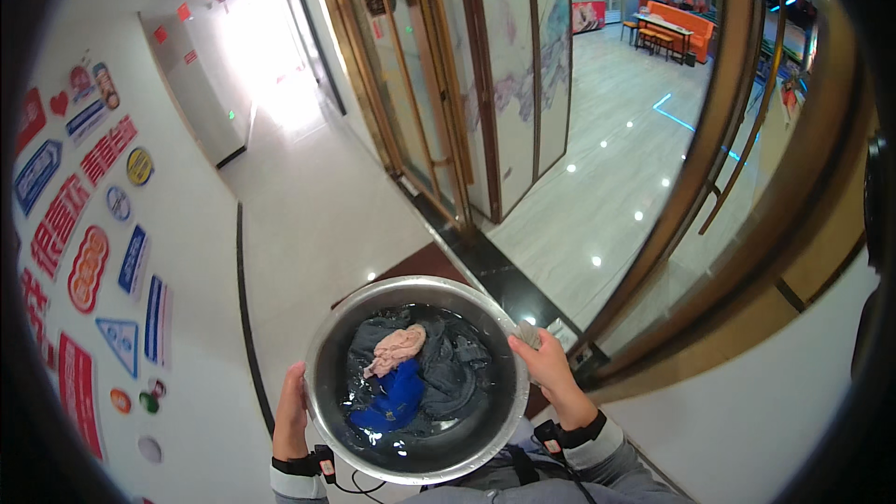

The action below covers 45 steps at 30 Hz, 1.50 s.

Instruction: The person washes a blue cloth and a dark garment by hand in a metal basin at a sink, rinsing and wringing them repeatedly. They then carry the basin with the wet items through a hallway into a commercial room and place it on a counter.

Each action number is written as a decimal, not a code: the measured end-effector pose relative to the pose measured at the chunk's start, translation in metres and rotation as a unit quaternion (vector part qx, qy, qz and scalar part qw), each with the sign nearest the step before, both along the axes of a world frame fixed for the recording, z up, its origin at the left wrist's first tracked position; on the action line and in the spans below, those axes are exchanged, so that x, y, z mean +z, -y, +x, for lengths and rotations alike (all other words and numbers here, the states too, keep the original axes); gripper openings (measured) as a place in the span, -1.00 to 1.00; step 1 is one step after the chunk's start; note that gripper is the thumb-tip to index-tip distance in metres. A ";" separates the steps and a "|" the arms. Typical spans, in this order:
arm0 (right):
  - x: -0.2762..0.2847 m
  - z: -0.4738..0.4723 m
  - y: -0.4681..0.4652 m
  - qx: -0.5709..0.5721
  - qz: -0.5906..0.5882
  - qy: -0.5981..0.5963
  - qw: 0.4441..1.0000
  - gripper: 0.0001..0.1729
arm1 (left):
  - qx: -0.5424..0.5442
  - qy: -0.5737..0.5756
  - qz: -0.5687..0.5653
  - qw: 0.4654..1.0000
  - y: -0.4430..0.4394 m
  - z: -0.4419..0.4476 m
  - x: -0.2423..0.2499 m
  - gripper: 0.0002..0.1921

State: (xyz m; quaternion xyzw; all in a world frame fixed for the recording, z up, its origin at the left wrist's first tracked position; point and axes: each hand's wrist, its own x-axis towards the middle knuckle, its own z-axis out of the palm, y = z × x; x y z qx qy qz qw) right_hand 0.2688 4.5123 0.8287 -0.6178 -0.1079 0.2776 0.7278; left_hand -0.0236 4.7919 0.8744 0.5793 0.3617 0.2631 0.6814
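A round stainless-steel basin (323,379) is held level before my waist. Water stands in it around soaked cloths. A dark grey cloth (448,371) spreads through the water, with a bright blue cloth (392,400) and a crumpled pale pink cloth (397,350) lying on top. My left hand (291,399) supports the basin's left side, its fingers hidden beneath. On the right, my right hand (553,364) grips the rim, and a small grey cloth-like piece (528,336) is pinched there between thumb and rim.
Brass-framed glass doors (427,84) stand open onto a tiled room (595,175) over a black threshold (504,280). A dark red mat (413,273) lies by it. Along the left runs a white wall (189,238) with stickers, beside a corridor (301,189). An orange sofa (675,17) stands far off.
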 end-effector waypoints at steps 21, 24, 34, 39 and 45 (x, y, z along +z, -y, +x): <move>0.000 0.449 -0.099 -0.339 -0.062 0.037 0.938 -0.79 | -0.298 -0.017 0.004 0.954 -0.227 0.688 -0.031 -0.62; 0.002 0.493 -0.093 -0.430 -0.114 0.020 0.895 -0.84 | -0.386 -0.007 -0.042 0.922 -0.215 0.789 -0.031 -0.69; 0.031 0.637 -0.048 -0.612 -0.087 -0.013 0.786 -0.81 | -0.550 -0.003 -0.055 0.833 -0.149 1.079 -0.010 -0.62; 0.015 0.744 -0.025 -0.612 -0.104 0.040 0.783 -0.73 | -0.581 -0.042 -0.072 0.810 -0.118 1.217 -0.030 -0.61; 0.020 0.918 -0.014 -0.585 -0.043 0.040 0.809 -0.75 | -0.575 -0.010 -0.065 0.815 -0.117 1.366 -0.003 -0.61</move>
